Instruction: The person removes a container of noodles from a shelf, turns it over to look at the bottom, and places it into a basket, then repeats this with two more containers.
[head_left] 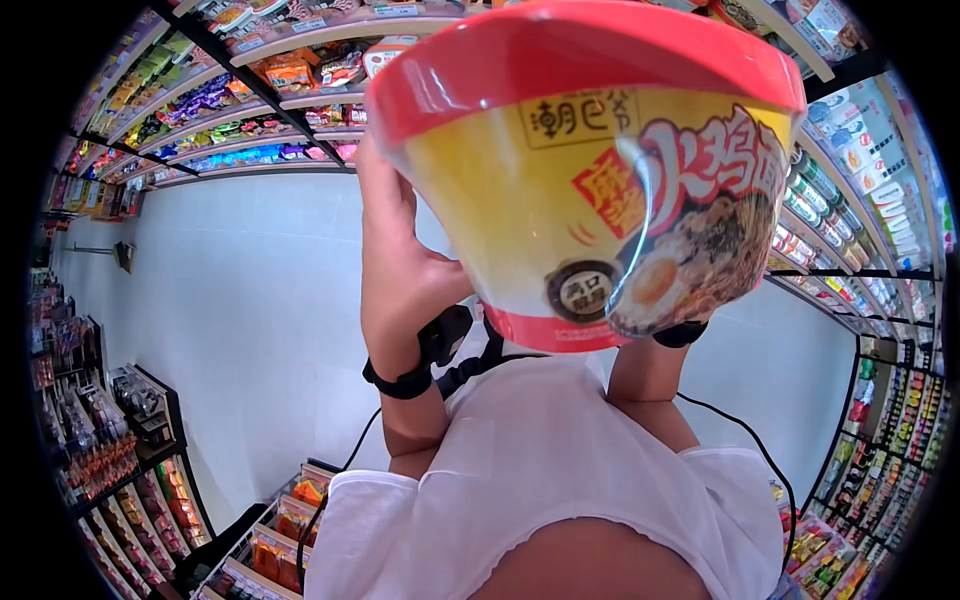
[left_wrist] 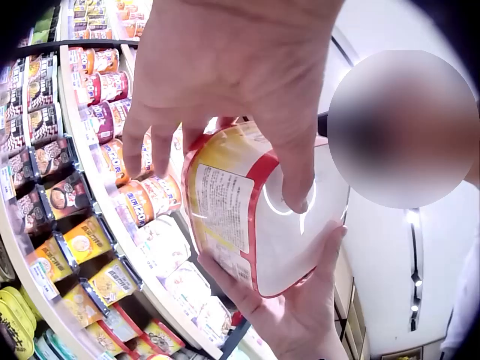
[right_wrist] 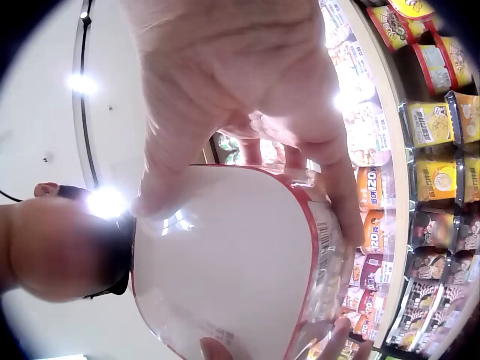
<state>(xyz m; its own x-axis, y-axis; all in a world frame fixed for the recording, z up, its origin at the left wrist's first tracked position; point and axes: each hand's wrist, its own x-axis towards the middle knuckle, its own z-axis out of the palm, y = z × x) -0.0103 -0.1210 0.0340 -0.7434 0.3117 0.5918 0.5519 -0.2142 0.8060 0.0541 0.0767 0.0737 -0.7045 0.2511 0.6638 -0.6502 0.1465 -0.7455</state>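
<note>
A large instant noodle bowl [head_left: 520,190], yellow with a red rim and a noodle picture, is held up close before the head camera. My left hand [head_left: 405,270] grips it from one side, its thumb on the white base in the left wrist view. From the opposite side my right hand [right_wrist: 240,82] holds the bowl [right_wrist: 225,247], the thumb along the base edge and fingers around the wall. A printed label [left_wrist: 225,206] shows on the wall in the left wrist view. The bowl hides most of the right hand in the head view.
Shelves of packaged food curve around on several sides, with noodle cups [left_wrist: 150,196] and boxed noodles [right_wrist: 435,180] close by. Pale floor [head_left: 270,300] lies below. Black cables [head_left: 765,450] run beside the body, and a low rack [head_left: 275,540] stands near it.
</note>
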